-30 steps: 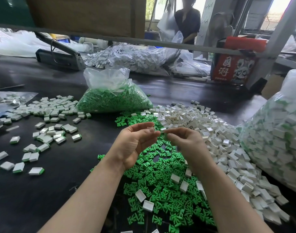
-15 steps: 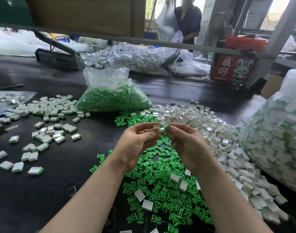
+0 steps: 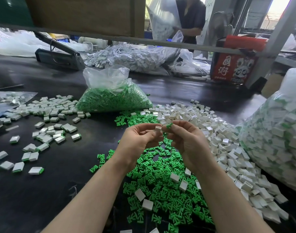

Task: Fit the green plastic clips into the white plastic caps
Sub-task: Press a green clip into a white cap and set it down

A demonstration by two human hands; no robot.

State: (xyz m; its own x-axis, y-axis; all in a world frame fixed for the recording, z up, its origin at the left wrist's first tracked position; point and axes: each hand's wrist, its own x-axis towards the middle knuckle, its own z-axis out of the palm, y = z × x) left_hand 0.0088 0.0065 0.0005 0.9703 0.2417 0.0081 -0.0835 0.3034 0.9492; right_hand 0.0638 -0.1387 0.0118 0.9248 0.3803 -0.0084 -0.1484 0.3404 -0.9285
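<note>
Left grip (image 3: 140, 140) pinches a white cap (image 3: 158, 129); right grip (image 3: 186, 140) pinches a green clip (image 3: 169, 126) just beside it.

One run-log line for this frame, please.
step: aligning | left hand: pinches small white plastic cap | right hand: pinches small green plastic clip | clip not yet inserted

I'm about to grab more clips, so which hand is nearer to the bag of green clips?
Left. The left hand sits just below the bag of green clips; the right hand is further to its right, by the white caps pile.
</note>
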